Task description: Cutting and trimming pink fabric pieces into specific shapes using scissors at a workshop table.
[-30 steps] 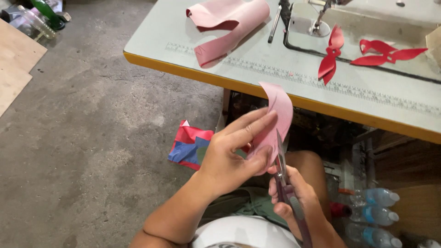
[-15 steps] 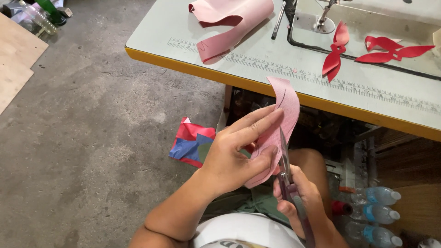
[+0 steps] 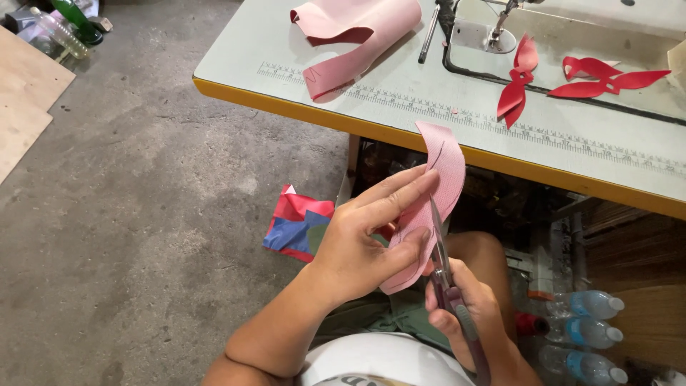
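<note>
Tabletop (image 3: pixel 400 107): pale green, yellow front edge, ruler strip printed along that edge. Large pink fabric piece (image 3: pixel 357 32) curled at the back-left part. Black pen (image 3: pixel 427 36) just beside it. Sewing machine bed (image 3: pixel 572 43) at the back-right, red cut pieces (image 3: pixel 600 77) lying on it. Concrete floor (image 3: pixel 143 214): red-blue cloth (image 3: pixel 296 223) under the front edge, plastic water bottles (image 3: pixel 582 332) lower right.

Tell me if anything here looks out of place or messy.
A crumpled red and blue cloth lies on the concrete floor beside the worktable leg, and clear plastic bottles lie on their sides under the yellow-edged table. Nothing looks damaged or spilled.
</note>
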